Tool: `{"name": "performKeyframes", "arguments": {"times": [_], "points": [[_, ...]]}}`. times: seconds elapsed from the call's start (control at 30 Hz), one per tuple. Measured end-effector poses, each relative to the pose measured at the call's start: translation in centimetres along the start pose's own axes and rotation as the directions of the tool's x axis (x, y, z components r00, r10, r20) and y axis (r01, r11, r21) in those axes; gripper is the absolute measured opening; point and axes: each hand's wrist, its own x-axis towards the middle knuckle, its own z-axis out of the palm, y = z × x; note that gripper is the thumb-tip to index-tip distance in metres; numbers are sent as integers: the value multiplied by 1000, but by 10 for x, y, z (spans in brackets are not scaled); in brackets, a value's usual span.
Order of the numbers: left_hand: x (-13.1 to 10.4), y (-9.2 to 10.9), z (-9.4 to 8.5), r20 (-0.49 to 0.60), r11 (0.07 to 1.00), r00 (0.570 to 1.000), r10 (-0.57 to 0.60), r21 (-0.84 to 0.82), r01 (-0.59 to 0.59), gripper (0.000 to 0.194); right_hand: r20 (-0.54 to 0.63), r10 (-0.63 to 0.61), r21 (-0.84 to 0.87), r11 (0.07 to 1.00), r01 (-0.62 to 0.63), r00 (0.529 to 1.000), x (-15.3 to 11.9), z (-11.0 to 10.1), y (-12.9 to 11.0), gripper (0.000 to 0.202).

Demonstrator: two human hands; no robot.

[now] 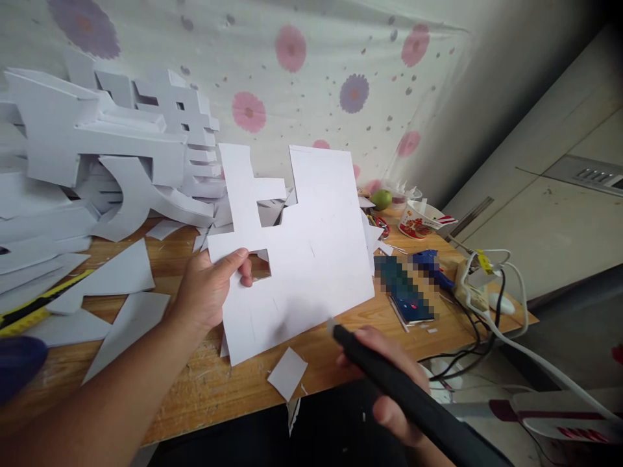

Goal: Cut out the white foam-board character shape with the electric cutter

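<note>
A large white board (321,246) with notches and a rectangular hole cut in it leans tilted over the table. My left hand (214,285) grips its left edge, thumb on the front face and fingertips showing through the hole. In my right hand (389,376) is a black pen-like cutter (389,383), its pale tip pointing at the lower part of the board, a little apart from it. A small white square piece (287,373) lies on the wooden table (195,383) below the board.
Stacked white cut-out shapes (121,143) fill the left, with a yellow ruler (48,301) and loose scraps before them. To the right are a blurred-out dark blue item (406,292), a blue tool (433,266), a paper bowl (418,219), a green fruit (381,199) and cables (506,334).
</note>
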Motion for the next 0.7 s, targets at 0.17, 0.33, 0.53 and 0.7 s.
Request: {"name": "performKeyframes", "arguments": {"times": [0.17, 0.33, 0.53, 0.7], "points": [[-2, -2, 5, -4, 999, 1000, 28, -45, -29, 24, 75, -106, 116, 988, 97, 992, 33, 48, -9, 42], [-3, -10, 4, 16, 997, 998, 68, -25, -67, 28, -19, 266, 76, 961, -264, 964, 26, 73, -9, 17], [-4, -12, 3, 51, 996, 995, 84, -43, -82, 29, -17, 515, 151, 848, -507, 857, 17, 90, -11, 18], [-6, -10, 6, 58, 994, 994, 95, -67, -91, 31, -20, 547, 156, 829, -537, 837, 24, 99, -13, 18]]}}
